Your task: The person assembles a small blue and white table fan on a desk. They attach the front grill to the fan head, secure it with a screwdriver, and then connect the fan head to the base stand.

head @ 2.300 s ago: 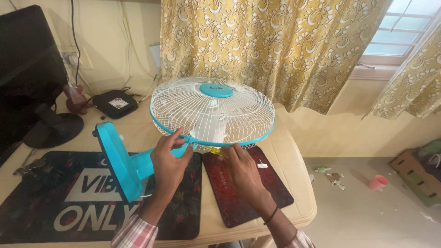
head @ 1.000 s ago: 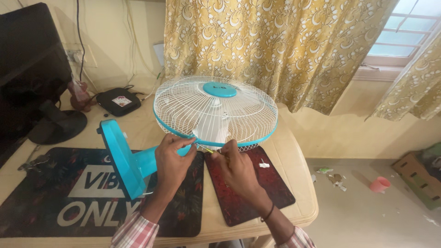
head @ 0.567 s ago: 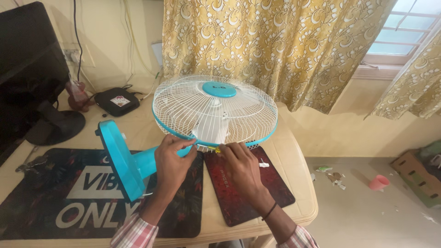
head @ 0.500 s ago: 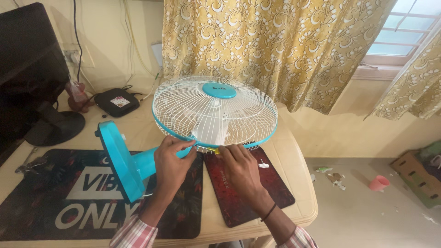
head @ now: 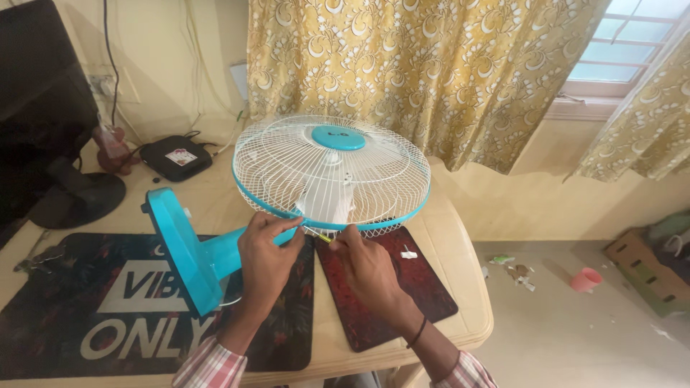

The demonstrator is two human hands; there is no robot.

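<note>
turquoise plastic makes up the stand and grille ring of 1 table fan (head: 327, 172), which lies tipped over on the desk (head: 460, 287) with its white wire cage facing up and its flat base (head: 183, 248) standing on edge toward the left part of the desk. 2 hands work at the near edge of the cage ring. left hand (head: 264, 255) grips the ring where it meets the fan's neck, thumb and forefinger pinched on the turquoise rim, the other fingers curled beneath. right hand (head: 368, 267) holds 1 small screwdriver (head: 320, 236) with a yellow handle, fingers pressed together around it; its thin shaft points left toward the rim, ending just beside the left thumb. the screwdriver lies between the 2 hands, its tip at the ring; whether it sits in a screw cannot be told.

2 mats lie on the desk: 1 large dark mat (head: 108, 309) with white lettering along the near left edge, and 1 smaller red and black mat (head: 402, 294) under the right hand, near the desk's right edge. 1 small white piece (head: 408, 253) rests on the smaller mat. 1 black box (head: 176, 156) sits at the far edge, 1 dark monitor (head: 39, 108) at the far left corner. 1 pink cup (head: 586, 279) stands on the floor, well apart from the desk.
</note>
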